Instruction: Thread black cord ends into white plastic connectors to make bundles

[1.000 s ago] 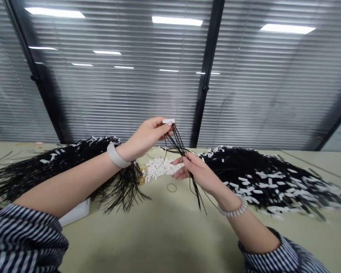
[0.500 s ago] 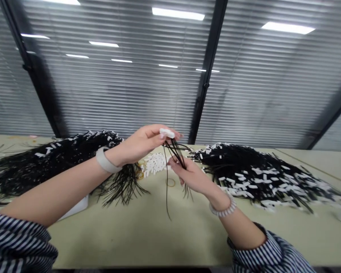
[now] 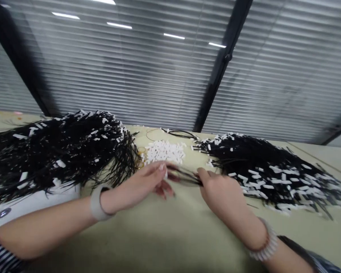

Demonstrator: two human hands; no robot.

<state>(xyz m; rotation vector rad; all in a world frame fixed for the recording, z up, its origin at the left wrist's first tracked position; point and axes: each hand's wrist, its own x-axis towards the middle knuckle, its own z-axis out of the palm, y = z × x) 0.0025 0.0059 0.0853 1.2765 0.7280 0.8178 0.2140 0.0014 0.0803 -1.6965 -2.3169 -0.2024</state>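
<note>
Black wires (image 3: 186, 176), blurred, strung between left hand (image 3: 146, 180) and right hand (image 3: 221, 189) above pale table (image 3: 165, 227). On the left, thumb pinched lightly on white tip (image 3: 166, 173), lower fingers loosely spread and drooping. On the right, back of hand uppermost, fingers curled closed round the wires. Beyond the grip, loose white pieces (image 3: 165, 151); to its left and right, left pile (image 3: 65, 144) and right pile (image 3: 252, 159) of white-tagged black strands.

A blurred bundle of thin black strands (image 3: 187, 176) is stretching nearly level above the bench (image 3: 170, 231), spanning left hand (image 3: 149, 180) to right hand (image 3: 223, 191); a small white piece (image 3: 166, 174) is showing at its left-hand end.
</note>
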